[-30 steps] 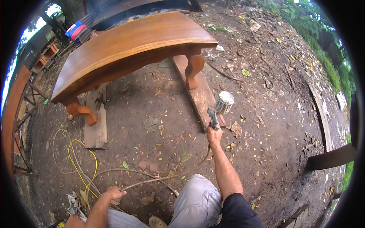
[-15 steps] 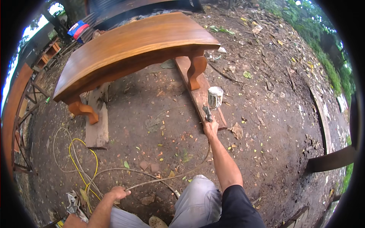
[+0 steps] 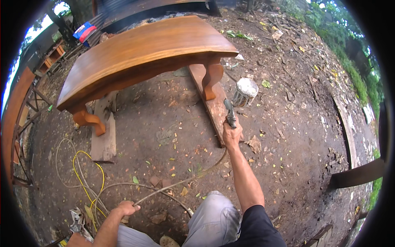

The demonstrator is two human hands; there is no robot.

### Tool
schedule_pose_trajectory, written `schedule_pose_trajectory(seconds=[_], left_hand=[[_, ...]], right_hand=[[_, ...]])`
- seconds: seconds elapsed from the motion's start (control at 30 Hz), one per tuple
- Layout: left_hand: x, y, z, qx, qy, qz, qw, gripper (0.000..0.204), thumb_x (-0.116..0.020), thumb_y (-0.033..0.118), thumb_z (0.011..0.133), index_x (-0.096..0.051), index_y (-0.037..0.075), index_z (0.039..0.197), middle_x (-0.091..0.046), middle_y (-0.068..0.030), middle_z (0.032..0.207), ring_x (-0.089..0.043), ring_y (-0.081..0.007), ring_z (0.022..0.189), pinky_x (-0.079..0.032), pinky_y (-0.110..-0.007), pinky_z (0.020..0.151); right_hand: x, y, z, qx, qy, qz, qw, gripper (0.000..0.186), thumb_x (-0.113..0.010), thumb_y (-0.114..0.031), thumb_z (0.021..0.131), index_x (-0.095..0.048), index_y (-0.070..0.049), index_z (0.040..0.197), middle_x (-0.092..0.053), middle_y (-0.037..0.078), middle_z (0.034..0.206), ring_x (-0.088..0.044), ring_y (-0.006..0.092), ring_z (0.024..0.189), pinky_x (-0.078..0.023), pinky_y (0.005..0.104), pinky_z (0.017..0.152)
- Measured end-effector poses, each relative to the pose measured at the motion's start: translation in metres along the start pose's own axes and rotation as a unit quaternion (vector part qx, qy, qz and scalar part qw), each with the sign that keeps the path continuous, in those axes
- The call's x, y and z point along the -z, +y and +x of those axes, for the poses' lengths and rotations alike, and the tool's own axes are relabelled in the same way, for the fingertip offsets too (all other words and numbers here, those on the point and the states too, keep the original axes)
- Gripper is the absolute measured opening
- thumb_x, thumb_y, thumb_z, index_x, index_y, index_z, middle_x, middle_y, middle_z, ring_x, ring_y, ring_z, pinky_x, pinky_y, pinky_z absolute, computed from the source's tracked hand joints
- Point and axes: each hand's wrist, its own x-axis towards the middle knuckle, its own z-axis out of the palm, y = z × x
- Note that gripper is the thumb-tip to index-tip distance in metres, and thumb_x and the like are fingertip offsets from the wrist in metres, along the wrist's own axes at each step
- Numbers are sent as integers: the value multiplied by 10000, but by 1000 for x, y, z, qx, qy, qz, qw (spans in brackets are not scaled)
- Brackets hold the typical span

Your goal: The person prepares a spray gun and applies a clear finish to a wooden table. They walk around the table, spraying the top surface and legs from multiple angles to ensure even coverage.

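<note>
My right hand (image 3: pixel 233 132) is closed round the grip of a spray gun (image 3: pixel 230 113), arm stretched forward. A paint-smeared round cup (image 3: pixel 246 92) sits at the gun's front. From below the hand an air hose (image 3: pixel 181 181) runs back to my left hand (image 3: pixel 128 209), whose fingers are wrapped round it. Ahead and to the left stands a brown varnished wooden table (image 3: pixel 144 45) with curved legs. Its right leg (image 3: pixel 212 80) rests on a plank (image 3: pixel 219 110), and its left leg (image 3: pixel 90 119) stands by a wooden block (image 3: pixel 103 140).
Coils of grey hose and a yellow cord (image 3: pixel 77 166) lie on the dirt at left. A long wooden panel (image 3: pixel 16 123) on a frame stands at the far left. A dark curved piece (image 3: pixel 356 176) juts in at right. Leaves litter the ground; metal sheeting (image 3: pixel 152 6) is behind the table.
The spray gun and its cup have swung up and tilted, so more of the gun shows. My right hand has shifted slightly right; the left still holds the hose.
</note>
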Motion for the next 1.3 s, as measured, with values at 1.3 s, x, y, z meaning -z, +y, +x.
schedule_pose_trajectory(seconds=[1.3], left_hand=[[-15, -198, 0, 64, 199, -170, 963, 518, -678, 474, 929, -737, 0, 1131, -747, -220, 1087, -711, -385, 1048, -540, -447, 947]], right_hand=[[-188, 61, -88, -162, 29, -103, 981, 341, -565, -178, 836, -676, -66, 1139, -715, 253, 872, -700, 449, 853, -523, 506, 786]])
